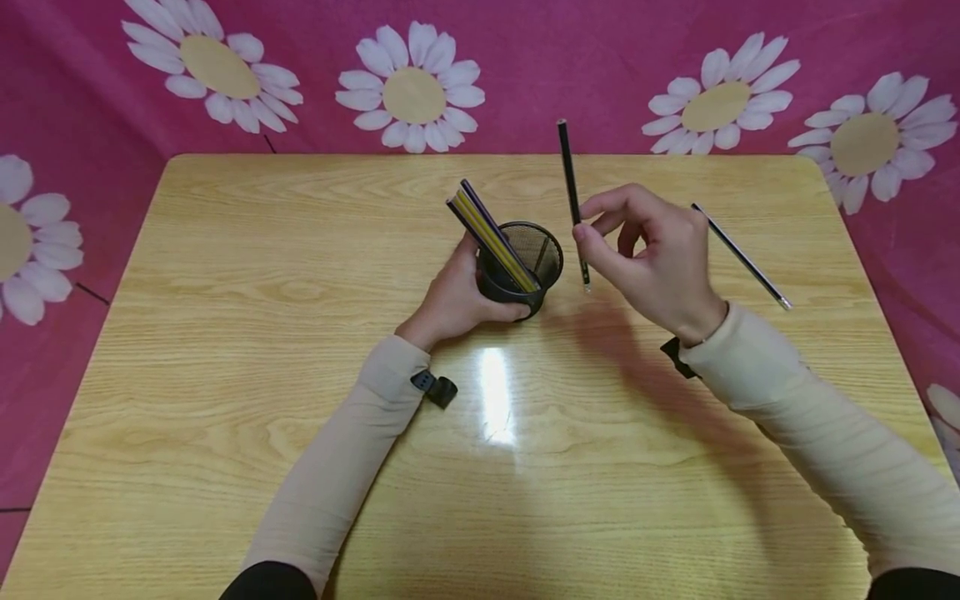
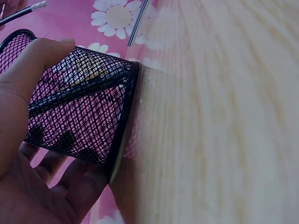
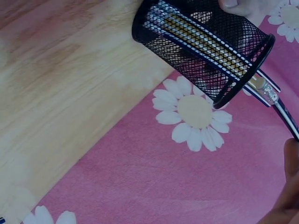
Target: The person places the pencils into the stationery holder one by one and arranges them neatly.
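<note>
My left hand (image 1: 461,292) grips a black mesh pencil cup (image 1: 536,242) standing on the table, thumb on the near side. Several pencils (image 1: 491,237), dark and yellow striped, lean leftward inside it. To the cup's right, my right hand (image 1: 663,262) pinches a dark pencil (image 1: 567,171) between thumb and fingertips, roughly upright, its eraser end down. In the left wrist view, fingers and thumb wrap the mesh cup (image 2: 79,116). The right wrist view shows the held pencil's eraser end (image 3: 268,88) by the cup's rim; whether they touch I cannot tell.
Another dark striped pencil (image 1: 742,256) lies slantwise on the wooden table (image 1: 225,333), right of my right hand. A pink cloth with white daisies (image 1: 525,75) hangs behind the table's far edge. A light reflection shows on the tabletop before the cup.
</note>
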`<state>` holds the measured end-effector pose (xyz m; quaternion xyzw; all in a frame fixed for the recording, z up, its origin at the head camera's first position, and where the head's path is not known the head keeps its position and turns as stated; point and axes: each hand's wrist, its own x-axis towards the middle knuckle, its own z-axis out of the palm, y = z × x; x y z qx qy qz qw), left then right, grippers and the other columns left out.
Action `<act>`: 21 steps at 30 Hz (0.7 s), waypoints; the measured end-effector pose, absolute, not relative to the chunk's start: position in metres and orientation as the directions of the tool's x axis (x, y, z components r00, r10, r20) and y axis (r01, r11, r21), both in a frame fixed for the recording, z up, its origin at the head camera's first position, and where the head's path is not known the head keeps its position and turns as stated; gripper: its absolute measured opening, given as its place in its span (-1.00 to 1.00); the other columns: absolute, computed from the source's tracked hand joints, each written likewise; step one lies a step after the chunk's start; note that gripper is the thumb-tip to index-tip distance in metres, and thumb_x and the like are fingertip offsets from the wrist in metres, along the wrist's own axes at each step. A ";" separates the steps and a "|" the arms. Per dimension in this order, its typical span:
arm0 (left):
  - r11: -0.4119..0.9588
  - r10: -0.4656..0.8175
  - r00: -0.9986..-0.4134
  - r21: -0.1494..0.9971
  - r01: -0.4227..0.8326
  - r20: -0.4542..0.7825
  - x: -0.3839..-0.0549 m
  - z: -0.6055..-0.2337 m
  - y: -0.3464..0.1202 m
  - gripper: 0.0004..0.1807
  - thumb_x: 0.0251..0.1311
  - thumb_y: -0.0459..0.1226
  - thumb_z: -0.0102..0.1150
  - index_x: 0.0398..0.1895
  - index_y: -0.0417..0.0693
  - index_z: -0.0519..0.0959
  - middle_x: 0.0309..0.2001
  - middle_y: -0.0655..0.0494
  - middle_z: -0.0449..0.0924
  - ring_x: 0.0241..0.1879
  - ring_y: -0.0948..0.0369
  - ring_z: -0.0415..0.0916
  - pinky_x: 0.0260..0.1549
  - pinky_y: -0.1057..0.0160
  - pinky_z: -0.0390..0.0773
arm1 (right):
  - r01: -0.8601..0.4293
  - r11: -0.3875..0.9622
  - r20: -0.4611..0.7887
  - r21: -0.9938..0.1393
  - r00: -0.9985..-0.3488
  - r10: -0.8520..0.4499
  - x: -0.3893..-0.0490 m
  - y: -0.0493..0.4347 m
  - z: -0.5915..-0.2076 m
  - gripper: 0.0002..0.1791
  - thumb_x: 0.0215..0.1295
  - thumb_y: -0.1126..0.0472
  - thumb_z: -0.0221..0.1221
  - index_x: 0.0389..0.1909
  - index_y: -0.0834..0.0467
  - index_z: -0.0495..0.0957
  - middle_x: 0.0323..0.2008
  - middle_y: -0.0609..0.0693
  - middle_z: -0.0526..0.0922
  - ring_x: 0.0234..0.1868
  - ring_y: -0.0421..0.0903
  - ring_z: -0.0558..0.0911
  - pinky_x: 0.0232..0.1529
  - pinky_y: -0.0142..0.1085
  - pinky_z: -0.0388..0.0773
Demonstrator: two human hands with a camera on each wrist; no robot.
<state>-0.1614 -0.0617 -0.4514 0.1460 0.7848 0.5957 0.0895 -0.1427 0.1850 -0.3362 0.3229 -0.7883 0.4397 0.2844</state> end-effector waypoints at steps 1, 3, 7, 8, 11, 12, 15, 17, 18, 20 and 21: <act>0.241 0.340 -0.940 0.963 0.121 0.033 -0.162 -0.453 -0.061 0.28 -0.17 -0.18 0.85 0.62 0.09 0.19 0.48 0.08 0.39 0.34 0.18 0.46 0.34 0.15 0.45 | -0.762 0.401 0.736 -0.509 -0.626 -0.256 -0.143 0.184 -0.336 -0.69 0.34 0.09 0.31 -0.19 0.29 0.76 -0.50 0.03 0.77 -0.62 -0.29 0.40 -0.53 -0.49 0.20; 0.232 0.342 -0.939 0.965 0.124 0.039 -0.165 -0.458 -0.061 0.28 -0.19 -0.17 0.86 0.61 0.11 0.20 0.47 0.09 0.40 0.34 0.18 0.46 0.33 0.14 0.46 | -0.767 0.388 0.743 -0.511 -0.621 -0.249 -0.144 0.182 -0.334 -0.69 0.35 0.09 0.31 -0.20 0.30 0.75 -0.50 0.03 0.77 -0.61 -0.29 0.40 -0.53 -0.50 0.20; 0.229 0.341 -0.939 0.966 0.123 0.038 -0.170 -0.467 -0.061 0.30 -0.22 -0.13 0.88 0.61 0.14 0.20 0.46 0.12 0.40 0.32 0.17 0.48 0.33 0.12 0.46 | -0.775 0.355 0.752 -0.524 -0.616 -0.235 -0.146 0.178 -0.331 -0.71 0.35 0.12 0.31 -0.20 0.32 0.74 -0.49 0.03 0.78 -0.60 -0.29 0.40 -0.53 -0.50 0.21; 0.232 0.337 -0.940 0.964 0.131 0.046 -0.171 -0.470 -0.061 0.30 -0.24 -0.11 0.88 0.60 0.15 0.21 0.45 0.13 0.40 0.31 0.19 0.48 0.32 0.12 0.47 | -0.777 0.342 0.753 -0.529 -0.615 -0.233 -0.146 0.176 -0.330 -0.71 0.35 0.13 0.31 -0.20 0.33 0.74 -0.48 0.04 0.78 -0.60 -0.29 0.41 -0.52 -0.50 0.22; 0.238 0.335 -0.940 0.961 0.142 0.056 -0.174 -0.476 -0.061 0.31 -0.25 -0.07 0.89 0.60 0.19 0.20 0.44 0.16 0.40 0.30 0.22 0.48 0.32 0.11 0.47 | -0.781 0.313 0.756 -0.540 -0.614 -0.226 -0.147 0.172 -0.327 -0.73 0.36 0.17 0.32 -0.19 0.34 0.74 -0.47 0.04 0.78 -0.59 -0.30 0.42 -0.52 -0.49 0.25; 0.239 0.337 -0.939 0.959 0.149 0.062 -0.175 -0.477 -0.061 0.31 -0.25 -0.06 0.89 0.60 0.19 0.20 0.44 0.16 0.40 0.30 0.22 0.49 0.31 0.11 0.48 | -0.782 0.303 0.758 -0.544 -0.613 -0.223 -0.148 0.171 -0.327 -0.74 0.36 0.18 0.33 -0.19 0.35 0.73 -0.47 0.04 0.78 -0.59 -0.30 0.42 -0.52 -0.49 0.26; 0.235 0.339 -0.938 0.958 0.163 0.076 -0.176 -0.480 -0.062 0.32 -0.26 -0.04 0.89 0.60 0.22 0.19 0.43 0.17 0.41 0.28 0.23 0.51 0.29 0.11 0.50 | -0.787 0.287 0.762 -0.547 -0.609 -0.217 -0.149 0.166 -0.326 -0.76 0.36 0.20 0.33 -0.18 0.35 0.73 -0.46 0.05 0.78 -0.59 -0.30 0.44 -0.51 -0.49 0.28; 0.230 0.341 -0.937 0.959 0.167 0.081 -0.176 -0.481 -0.062 0.32 -0.26 -0.04 0.89 0.60 0.23 0.20 0.43 0.18 0.41 0.26 0.23 0.52 0.27 0.12 0.51 | -0.790 0.281 0.765 -0.545 -0.606 -0.217 -0.150 0.163 -0.326 -0.77 0.36 0.22 0.33 -0.18 0.36 0.73 -0.45 0.06 0.79 -0.58 -0.30 0.45 -0.51 -0.49 0.29; 0.230 0.341 -0.936 0.958 0.170 0.084 -0.176 -0.481 -0.062 0.33 -0.27 -0.04 0.90 0.59 0.23 0.19 0.42 0.18 0.41 0.25 0.23 0.53 0.26 0.12 0.52 | -0.791 0.278 0.766 -0.545 -0.605 -0.218 -0.151 0.161 -0.326 -0.77 0.36 0.23 0.33 -0.17 0.36 0.73 -0.45 0.06 0.79 -0.58 -0.30 0.45 -0.50 -0.49 0.31; 0.229 0.341 -0.936 0.958 0.174 0.088 -0.176 -0.482 -0.062 0.32 -0.27 -0.05 0.90 0.59 0.22 0.19 0.42 0.17 0.41 0.25 0.24 0.53 0.25 0.12 0.53 | -0.792 0.279 0.766 -0.542 -0.603 -0.223 -0.152 0.158 -0.327 -0.79 0.37 0.24 0.33 -0.17 0.35 0.72 -0.44 0.05 0.80 -0.58 -0.30 0.46 -0.50 -0.48 0.32; 0.228 0.342 -0.935 0.958 0.175 0.089 -0.176 -0.482 -0.062 0.32 -0.27 -0.05 0.90 0.59 0.22 0.19 0.42 0.18 0.42 0.26 0.24 0.53 0.26 0.12 0.53 | -0.792 0.282 0.764 -0.542 -0.604 -0.226 -0.152 0.157 -0.327 -0.79 0.37 0.25 0.33 -0.17 0.35 0.72 -0.43 0.05 0.80 -0.58 -0.29 0.46 -0.49 -0.48 0.32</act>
